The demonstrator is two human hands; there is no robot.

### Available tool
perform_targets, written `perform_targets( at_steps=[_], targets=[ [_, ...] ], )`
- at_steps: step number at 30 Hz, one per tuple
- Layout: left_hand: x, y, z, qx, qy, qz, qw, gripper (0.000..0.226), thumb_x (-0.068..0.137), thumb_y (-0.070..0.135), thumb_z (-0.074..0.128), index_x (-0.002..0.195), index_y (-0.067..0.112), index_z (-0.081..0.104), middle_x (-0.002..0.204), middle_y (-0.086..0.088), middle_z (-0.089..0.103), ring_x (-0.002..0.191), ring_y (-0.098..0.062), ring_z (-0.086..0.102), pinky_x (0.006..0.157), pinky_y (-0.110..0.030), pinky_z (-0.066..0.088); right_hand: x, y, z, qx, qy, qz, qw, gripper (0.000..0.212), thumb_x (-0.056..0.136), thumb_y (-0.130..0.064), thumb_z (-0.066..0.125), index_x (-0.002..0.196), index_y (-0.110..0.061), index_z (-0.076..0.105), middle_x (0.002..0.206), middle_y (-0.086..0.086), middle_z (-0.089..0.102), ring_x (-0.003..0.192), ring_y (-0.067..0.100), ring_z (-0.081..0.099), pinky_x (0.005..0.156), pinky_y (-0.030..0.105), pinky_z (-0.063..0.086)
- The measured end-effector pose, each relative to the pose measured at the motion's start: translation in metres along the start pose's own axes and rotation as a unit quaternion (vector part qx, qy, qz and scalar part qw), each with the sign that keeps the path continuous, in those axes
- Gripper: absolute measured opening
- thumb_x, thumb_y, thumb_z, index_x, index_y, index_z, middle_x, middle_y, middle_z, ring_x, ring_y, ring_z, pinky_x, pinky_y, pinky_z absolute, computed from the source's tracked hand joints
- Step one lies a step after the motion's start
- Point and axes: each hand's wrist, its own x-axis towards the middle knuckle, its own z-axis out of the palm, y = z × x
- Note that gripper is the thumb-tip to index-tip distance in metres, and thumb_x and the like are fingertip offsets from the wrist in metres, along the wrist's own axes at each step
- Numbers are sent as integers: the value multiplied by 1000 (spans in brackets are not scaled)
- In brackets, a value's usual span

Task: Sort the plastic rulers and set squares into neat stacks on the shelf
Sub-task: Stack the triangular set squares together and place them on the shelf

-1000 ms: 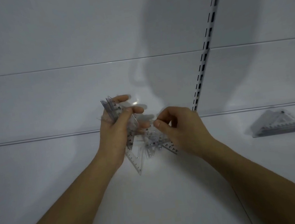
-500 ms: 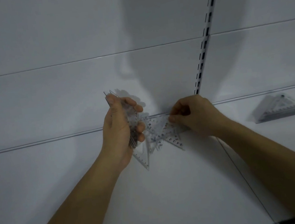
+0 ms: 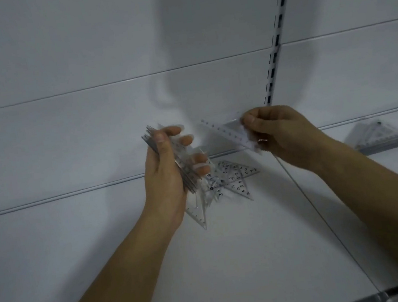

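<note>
The left hand (image 3: 163, 177) grips a bundle of clear set squares (image 3: 182, 170) on edge; the right hand (image 3: 281, 133) pinches one set square (image 3: 228, 132) aloft. Loose set squares (image 3: 234, 179) lie below on the shelf (image 3: 231, 259), a neat stack (image 3: 376, 137) far right.

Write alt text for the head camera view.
Above a white shelf, the left hand grips a bundle of clear set squares while the right hand pinches one lifted set square. More lie loose below, and a neat stack sits far right.
</note>
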Motion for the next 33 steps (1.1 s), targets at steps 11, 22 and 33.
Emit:
perform_targets(
  at_steps=[11,22,33],
  targets=[
    [-10,-12,6,145,-83,9,986,26,104,16,45,129,17,52,110,-5,71,93,-23,73,71,-35,60,-15,16,44,-155,9,-66,986,15,90,-22,74,85,-8,73,72,6,75,69,23,74,75,39,62],
    [-5,-13,2,24,-91,-64,994,23,102,6,46,120,17,56,115,-14,65,81,-39,68,63,-40,58,3,-1,-28,-577,-10,-40,815,27,92,-36,68,114,-21,69,110,-2,66,96,15,61,89,31,51],
    [-14,-20,9,82,-141,-95,982,28,98,13,50,126,14,54,118,-18,66,80,-40,68,61,-41,56,-1,-16,-63,-616,-120,89,774,63,75,-24,88,131,-26,61,113,-7,63,96,14,59,89,28,47]
  ],
)
